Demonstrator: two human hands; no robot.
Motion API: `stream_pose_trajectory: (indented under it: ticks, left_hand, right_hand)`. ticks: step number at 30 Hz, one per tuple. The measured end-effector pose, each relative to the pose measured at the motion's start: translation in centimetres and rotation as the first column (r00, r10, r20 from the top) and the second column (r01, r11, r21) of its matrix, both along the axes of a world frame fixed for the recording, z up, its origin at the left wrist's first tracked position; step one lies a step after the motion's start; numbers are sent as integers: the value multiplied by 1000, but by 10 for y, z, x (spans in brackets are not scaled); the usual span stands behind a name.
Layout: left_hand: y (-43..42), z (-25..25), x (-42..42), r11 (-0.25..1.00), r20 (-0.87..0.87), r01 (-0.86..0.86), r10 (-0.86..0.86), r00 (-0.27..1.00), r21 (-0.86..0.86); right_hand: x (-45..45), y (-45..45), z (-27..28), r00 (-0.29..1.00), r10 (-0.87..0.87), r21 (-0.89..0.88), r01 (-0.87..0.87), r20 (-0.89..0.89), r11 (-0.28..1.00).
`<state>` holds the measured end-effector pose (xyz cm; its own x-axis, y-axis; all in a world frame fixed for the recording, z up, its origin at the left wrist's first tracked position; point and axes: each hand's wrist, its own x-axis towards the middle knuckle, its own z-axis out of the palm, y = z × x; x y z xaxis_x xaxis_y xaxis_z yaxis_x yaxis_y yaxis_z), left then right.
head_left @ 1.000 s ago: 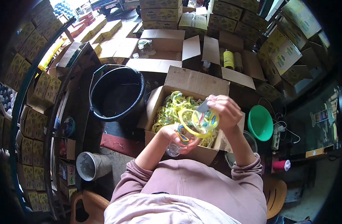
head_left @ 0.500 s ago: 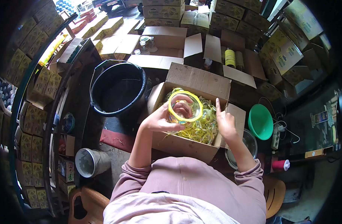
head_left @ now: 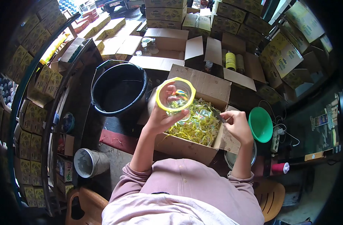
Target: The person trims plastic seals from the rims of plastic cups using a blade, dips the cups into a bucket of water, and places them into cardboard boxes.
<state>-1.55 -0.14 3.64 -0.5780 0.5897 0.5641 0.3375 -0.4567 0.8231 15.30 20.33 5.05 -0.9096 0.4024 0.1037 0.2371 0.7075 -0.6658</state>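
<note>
My left hand is closed around a clear jar with a yellow rim; its round mouth faces me, and a coloured label shows through the wall. The jar is above an open cardboard box filled with yellow-green strips and clear plastic scraps. Over the box's right edge, my right hand pinches a small dark knife, its blade pointing up and left toward the scraps. Part of the knife's handle is hidden by my fingers.
A large black bucket stands left of the box, with a grey pail lower down. To the right are a green bowl, a power strip and a pink spool. Open cartons stand behind.
The jar has moved left and up in my left hand, with its mouth turned more toward me. My right hand has turned from a pointing finger to a pinch, and the knife now shows.
</note>
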Motion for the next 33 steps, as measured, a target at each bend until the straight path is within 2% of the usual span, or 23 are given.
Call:
stream_pose_trajectory:
  ticks: [1, 4, 5, 8, 9, 12, 13, 17, 26, 33]
  left_hand:
    - [0, 2, 2, 997, 17, -75, 75, 997, -2]
    - [-4, 5, -2, 983, -217, -159, 137, 966, -89]
    - [-1, 4, -5, 982, -293, -190, 180, 939, -7]
    - [3, 4, 6, 988, -158, -147, 152, 976, 44]
    - [6, 4, 8, 990, -164, -85, 104, 981, 117]
    - [7, -8, 9, 990, -103, -144, 144, 984, 12]
    - [9, -8, 12, 976, -57, -219, 217, 974, -18]
    - [7, 0, 17, 994, -12, -105, 105, 994, 14]
    - [11, -14, 22, 989, -7, -134, 133, 991, -64]
    - [16, -22, 27, 978, -101, -194, 186, 977, -81]
  right_hand:
    - [0, -5, 6, 996, -23, -91, 16, -85, 996]
    - [-4, -19, 20, 963, -146, -149, 113, -228, 982]
    - [-5, -22, 20, 944, -170, -149, 132, -282, 980]
    - [-15, -33, 10, 848, -176, -240, 60, -500, 969]
    - [-19, -40, 9, 818, -198, -288, 41, -541, 957]
    - [-25, -60, 10, 694, -171, -214, 26, -699, 977]
    - [-27, -68, 11, 665, -158, -185, 30, -730, 982]
    - [-39, -84, 6, 580, -89, -94, 21, -810, 995]
    - [-44, -92, 1, 582, -115, -76, 92, -805, 993]
    - [-43, -96, 5, 569, -77, 86, 253, -819, 964]
